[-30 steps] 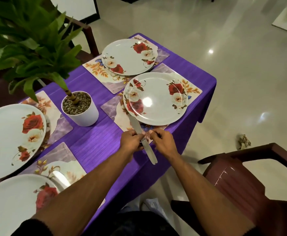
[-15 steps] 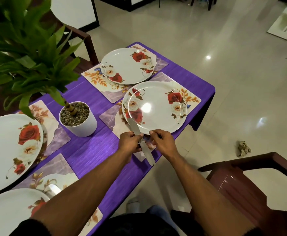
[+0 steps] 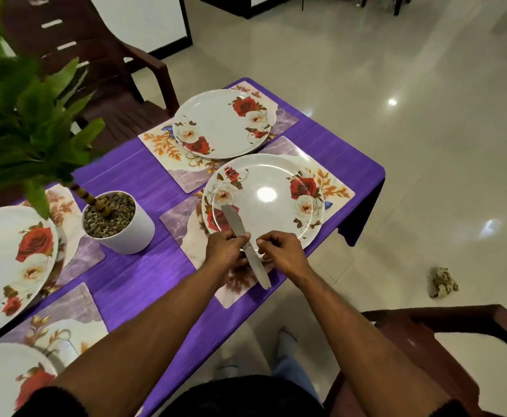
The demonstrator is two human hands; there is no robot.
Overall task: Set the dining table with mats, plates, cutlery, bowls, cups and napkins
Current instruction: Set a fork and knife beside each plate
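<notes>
A potted plant (image 3: 117, 221) and four plates (image 3: 262, 197) crowd the purple table (image 3: 144, 281); bare cloth runs between pot and near plate.

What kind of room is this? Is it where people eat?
Most likely a dining area in a home. A table under a purple cloth is laid with flowered plates on mats, brown chairs stand around it, and the left hand holds a knife.
</notes>
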